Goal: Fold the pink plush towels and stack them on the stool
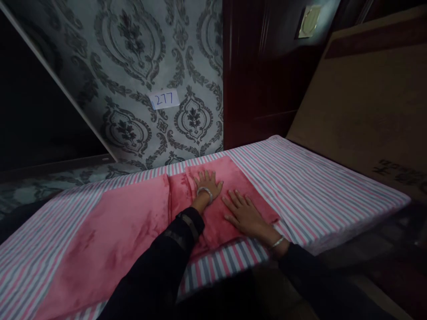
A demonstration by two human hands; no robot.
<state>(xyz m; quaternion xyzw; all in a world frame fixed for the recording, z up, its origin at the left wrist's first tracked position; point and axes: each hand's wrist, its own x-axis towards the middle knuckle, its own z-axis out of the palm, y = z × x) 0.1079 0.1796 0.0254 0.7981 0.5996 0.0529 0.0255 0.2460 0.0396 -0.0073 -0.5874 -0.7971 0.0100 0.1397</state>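
Observation:
A pink plush cloth (123,222) lies spread over a table covered with a striped cloth (307,186). Its right part is folded over, with a darker, sunken band beside the fold. My left hand (208,186), with a beaded bracelet at the wrist, rests on the folded part towards its far side, fingers spread. Nearer to me and to the right, my right hand (246,215) lies flat on the same folded part, fingers apart, a thin bangle on its wrist. Neither hand grips the fabric. My left forearm hides some of the cloth's near middle.
Behind the table is a patterned wall with a paper label (164,98) reading 277. A dark red door (256,75) stands beside it. At the right leans a large cardboard box (373,98). A dark screen (43,102) fills the left.

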